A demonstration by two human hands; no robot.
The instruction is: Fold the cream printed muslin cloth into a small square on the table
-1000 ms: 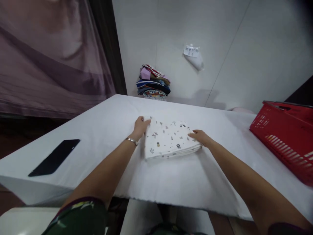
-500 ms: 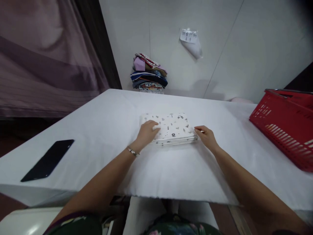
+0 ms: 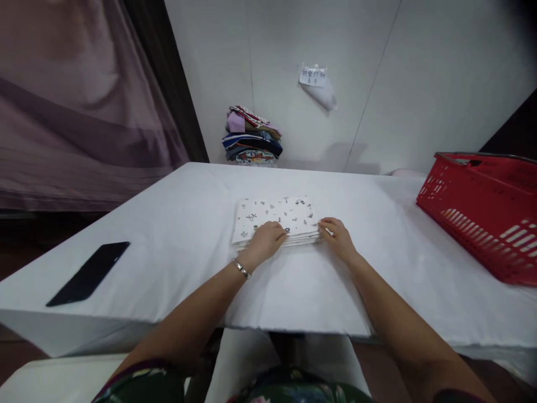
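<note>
A white folded cloth (image 3: 274, 215) with small dark prints lies flat on the table, its stacked layers showing along the near edge. My left hand (image 3: 268, 238) is closed at the middle of that near edge, thumb and fingers pinching the layers there. A silver bracelet (image 3: 242, 268) circles my left wrist. At the cloth's near right corner, my right hand (image 3: 337, 235) pinches the layers between thumb and fingertips. The exact grip under the fingers is partly hidden.
A white-covered table (image 3: 188, 224) spans the view. On its left lies a black phone-like slab (image 3: 89, 274); on its right stands a red plastic basket (image 3: 482, 218). Behind the far edge rises a pile of folded clothes (image 3: 251, 137), with a paper note (image 3: 314, 77) on the wall.
My left hand has moved from the cloth's upper left side to its near edge and closed there. My right hand has come onto the near right corner. The view has shifted slightly.
</note>
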